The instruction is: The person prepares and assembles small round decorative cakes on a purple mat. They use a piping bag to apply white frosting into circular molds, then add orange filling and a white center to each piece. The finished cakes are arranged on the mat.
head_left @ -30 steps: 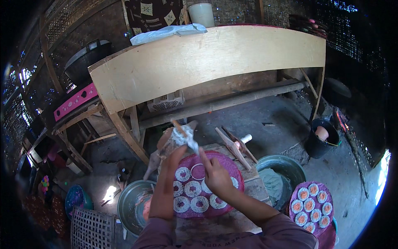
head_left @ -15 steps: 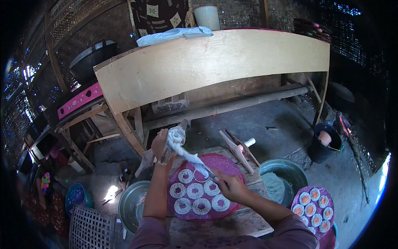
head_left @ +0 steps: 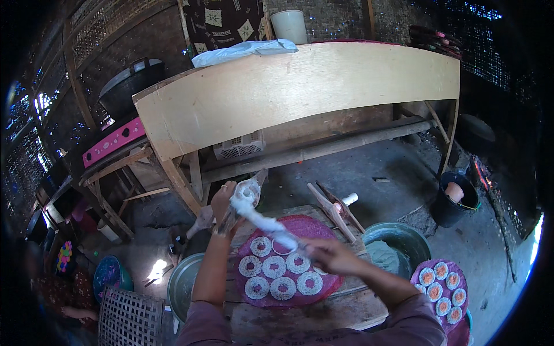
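Note:
My left hand (head_left: 223,199) is closed around a wooden press (head_left: 259,179), whose round opening holds white dough. My right hand (head_left: 333,257) grips a spatula (head_left: 291,241), slightly blurred. Its blade is coated with sticky white dough (head_left: 261,221) and reaches up to the press's opening. Below, a round purple mat (head_left: 323,230) bears several white dough rings (head_left: 274,267). A thin ring (head_left: 283,248) lies among them, partly behind the spatula. The mat rests on a low wooden board (head_left: 340,314).
Right of the board stands a green basin (head_left: 412,248) with white dough; another basin (head_left: 179,288) stands left. Orange-centred rings lie on a second purple mat (head_left: 424,268). Beyond are a wooden two-armed tool (head_left: 332,210), a black bucket (head_left: 447,213) and a long table (head_left: 311,81). Someone's arm (head_left: 79,313) shows lower left.
The spatula's blade has moved slightly, with its dough against the press's opening. My right hand has shifted a little to the right; my left hand still holds the press.

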The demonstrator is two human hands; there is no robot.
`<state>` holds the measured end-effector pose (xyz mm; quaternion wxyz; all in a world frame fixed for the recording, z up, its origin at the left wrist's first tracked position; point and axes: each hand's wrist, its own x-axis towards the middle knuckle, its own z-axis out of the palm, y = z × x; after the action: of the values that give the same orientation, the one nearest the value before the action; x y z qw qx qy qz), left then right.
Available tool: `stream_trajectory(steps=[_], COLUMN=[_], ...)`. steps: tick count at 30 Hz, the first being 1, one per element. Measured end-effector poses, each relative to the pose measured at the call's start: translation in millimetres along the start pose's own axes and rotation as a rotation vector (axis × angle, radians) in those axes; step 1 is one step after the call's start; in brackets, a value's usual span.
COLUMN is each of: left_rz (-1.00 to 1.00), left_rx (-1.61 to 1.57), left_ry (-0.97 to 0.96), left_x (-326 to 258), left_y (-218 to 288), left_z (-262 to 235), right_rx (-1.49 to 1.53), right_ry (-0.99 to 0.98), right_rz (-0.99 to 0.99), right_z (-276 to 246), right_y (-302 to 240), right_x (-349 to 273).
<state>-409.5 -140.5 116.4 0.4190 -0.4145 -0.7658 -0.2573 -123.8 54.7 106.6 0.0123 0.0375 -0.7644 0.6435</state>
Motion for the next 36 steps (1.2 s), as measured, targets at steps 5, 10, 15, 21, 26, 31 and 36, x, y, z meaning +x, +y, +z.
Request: stream_trajectory(steps=[5, 10, 15, 21, 26, 31, 36], left_rz=[0.247, 0.246, 0.154, 0.214, -0.916, -0.847, -0.808], left_rx=[0.170, 0.108, -0.023, 0.170, -1.665, -2.203, -2.349], left_ry=[0.042, -0.199, -0.415, -0.402, -0.216, -0.469, -0.500], left_x=[19.0, 28.2, 9.0, 3.3, 11.6, 27.1, 17.7], left_y=[18.4, 60.3, 54.8, -32.7, -39.7, 24.4, 49.7], left_z=[-33.1, -41.5, -38.7, -48.2, -83.8, -84.3, -94.6], right_rx=[-0.346, -1.394, -1.593, -1.640, -1.139, -1.234, -1.239], right_ry=[-0.084, 0.070, -0.092, -0.048, 0.047, -0.156, -0.250], right_rz=[-0.039, -0.444, -0.597, -0.453, -0.553, -0.575, -0.738], right_z=[-59.4, -37.8, -13.6, -48.6, -80.0, -67.2, -58.2], right_y=[-41.6, -70.7, -89.5, -115.7, -100.0, -79.0, -76.4], right_x=[21.7, 26.6, 20.3, -17.2, 5.2, 37.9, 49.1])
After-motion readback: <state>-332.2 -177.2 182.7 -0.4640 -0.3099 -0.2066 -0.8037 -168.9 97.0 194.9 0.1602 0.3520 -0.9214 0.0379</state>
